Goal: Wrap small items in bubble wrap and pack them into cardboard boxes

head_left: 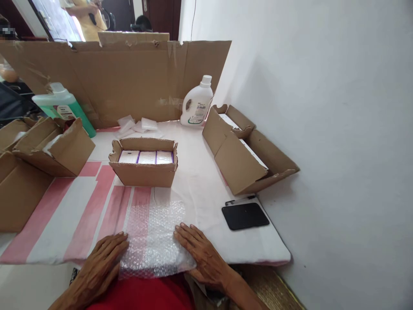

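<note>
A clear sheet of bubble wrap (155, 237) lies flat at the near edge of the table, over the pink-striped white cloth (80, 215). My left hand (103, 262) rests palm down on its left edge, fingers spread. My right hand (200, 254) presses flat on its right edge. Neither hand grips anything. Just beyond the wrap stands a small open cardboard box (144, 172) holding three white packs with purple edges (146, 157).
An open empty carton (245, 159) lies at the right by the wall, a black phone (245, 216) in front of it. More cartons (48, 148) sit at the left. A white bottle (197, 103), a green jug (61, 105) and small white packets (138, 125) stand before a cardboard screen (129, 73).
</note>
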Available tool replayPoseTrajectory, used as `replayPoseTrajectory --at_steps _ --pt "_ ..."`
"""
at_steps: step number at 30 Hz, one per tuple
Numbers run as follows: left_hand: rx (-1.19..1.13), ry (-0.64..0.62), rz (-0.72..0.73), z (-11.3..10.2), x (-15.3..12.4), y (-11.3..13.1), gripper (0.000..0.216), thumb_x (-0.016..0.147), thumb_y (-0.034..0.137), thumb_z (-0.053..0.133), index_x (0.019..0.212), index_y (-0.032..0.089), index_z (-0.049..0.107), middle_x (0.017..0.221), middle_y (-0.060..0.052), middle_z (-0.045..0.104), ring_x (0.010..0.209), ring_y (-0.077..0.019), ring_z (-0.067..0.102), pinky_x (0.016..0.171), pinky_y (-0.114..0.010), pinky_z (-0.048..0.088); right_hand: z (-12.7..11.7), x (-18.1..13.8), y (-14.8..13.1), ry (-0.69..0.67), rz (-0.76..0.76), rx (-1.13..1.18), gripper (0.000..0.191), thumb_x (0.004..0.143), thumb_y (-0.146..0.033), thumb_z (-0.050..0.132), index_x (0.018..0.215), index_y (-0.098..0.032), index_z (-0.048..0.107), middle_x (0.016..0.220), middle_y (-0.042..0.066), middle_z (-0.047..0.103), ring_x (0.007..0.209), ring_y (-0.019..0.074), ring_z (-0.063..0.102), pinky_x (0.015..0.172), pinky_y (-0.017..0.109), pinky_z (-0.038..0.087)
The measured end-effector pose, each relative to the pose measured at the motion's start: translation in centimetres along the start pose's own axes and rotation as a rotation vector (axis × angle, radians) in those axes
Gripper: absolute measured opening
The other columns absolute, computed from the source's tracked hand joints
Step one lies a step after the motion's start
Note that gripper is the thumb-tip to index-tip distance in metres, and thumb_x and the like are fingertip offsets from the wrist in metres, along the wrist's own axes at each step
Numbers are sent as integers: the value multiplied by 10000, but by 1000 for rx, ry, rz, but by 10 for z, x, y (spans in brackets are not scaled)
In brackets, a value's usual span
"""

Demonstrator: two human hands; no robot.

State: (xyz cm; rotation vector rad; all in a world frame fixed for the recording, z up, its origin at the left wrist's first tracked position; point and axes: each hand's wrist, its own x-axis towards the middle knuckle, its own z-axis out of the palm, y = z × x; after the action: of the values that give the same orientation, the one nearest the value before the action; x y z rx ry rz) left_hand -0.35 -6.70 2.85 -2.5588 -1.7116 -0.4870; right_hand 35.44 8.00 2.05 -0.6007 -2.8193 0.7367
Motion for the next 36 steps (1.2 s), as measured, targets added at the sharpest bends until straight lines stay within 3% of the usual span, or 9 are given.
replayPoseTrajectory --at_steps 6,11,16,21,26,36 --pt "-49 95 -60 -1 16 -2 391 897 129 498 1219 281 659 1186 -54 721 1107 -186 665 938 -302 545 4 6 18 198 30 126 549 948 -271 576 1482 -172 495 1480 153 550 1390 272 482 1141 498 433" --pt "-169 111 -209 3 20 -1 254 932 217 517 1094 292 697 1137 -44 710 1040 -188 672 876 -314 563 9 15 23 438 45 285 216 999 -262 530 1085 -242 728 1202 95 721 1193 266 614 983 495 549" --pt "-195 246 -380 13 31 7 176 958 352 554 899 240 675 932 -41 682 907 -192 663 807 -324 560 22 29 7 666 266 291 175 997 -296 568 909 -221 700 996 97 710 1054 277 625 908 472 557" --pt "-119 296 -476 21 42 12 202 952 388 558 865 230 648 946 -46 659 880 -202 627 798 -358 522 31 48 -7 740 462 181 206 1018 -299 515 852 -222 610 881 61 636 872 244 577 817 427 524" --pt "-105 291 -496 24 43 8 209 960 386 539 836 233 609 880 -31 649 831 -197 605 792 -364 497 32 56 -11 795 517 148 153 1015 -284 532 888 -221 588 955 73 607 953 251 535 830 406 499" --pt "-69 293 -502 22 50 14 216 950 371 556 783 234 550 818 -16 622 782 -200 570 760 -364 457 30 63 -12 830 567 99 299 1022 -382 541 768 -235 487 801 30 531 829 232 483 736 377 442"
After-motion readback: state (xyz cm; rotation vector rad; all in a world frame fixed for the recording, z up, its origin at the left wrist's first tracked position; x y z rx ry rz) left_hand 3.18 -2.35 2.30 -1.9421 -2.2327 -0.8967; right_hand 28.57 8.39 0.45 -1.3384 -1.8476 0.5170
